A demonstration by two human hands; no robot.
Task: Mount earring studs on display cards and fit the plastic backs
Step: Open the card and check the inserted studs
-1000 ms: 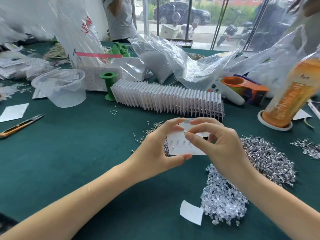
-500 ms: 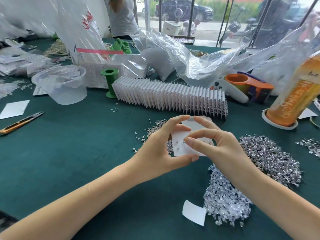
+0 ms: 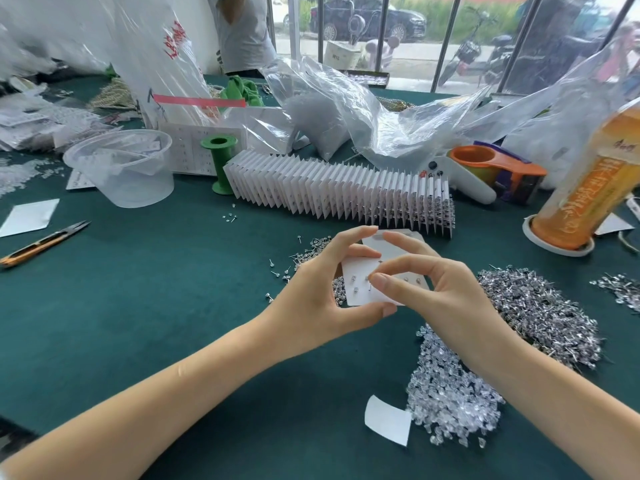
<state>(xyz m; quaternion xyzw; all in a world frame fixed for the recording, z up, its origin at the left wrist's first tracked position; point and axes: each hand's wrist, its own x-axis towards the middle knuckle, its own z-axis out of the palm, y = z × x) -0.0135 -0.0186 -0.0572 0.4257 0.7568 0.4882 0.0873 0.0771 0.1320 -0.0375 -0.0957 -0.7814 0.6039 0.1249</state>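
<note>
A white display card (image 3: 360, 275) with several studs in it hangs above the green table, held between the thumb and fingers of my left hand (image 3: 318, 292). My right hand (image 3: 436, 289) pinches a small earring stud (image 3: 371, 285) at the card's face with thumb and forefinger. A heap of silver studs (image 3: 533, 306) lies to the right. A heap of clear plastic backs (image 3: 446, 389) lies below my right wrist. More loose studs (image 3: 304, 254) are scattered left of the card.
A long row of filled cards (image 3: 339, 192) stands behind my hands. A clear tub (image 3: 121, 168), green spool (image 3: 220, 161), snips (image 3: 41, 242), tape dispenser (image 3: 491, 171), orange bottle (image 3: 585, 181) and plastic bags (image 3: 346, 109) ring the work area. A person (image 3: 242, 32) stands at the far edge.
The card has dropped slightly toward me in my left hand. My right thumb and forefinger have closed in on the card's face with a stud.
</note>
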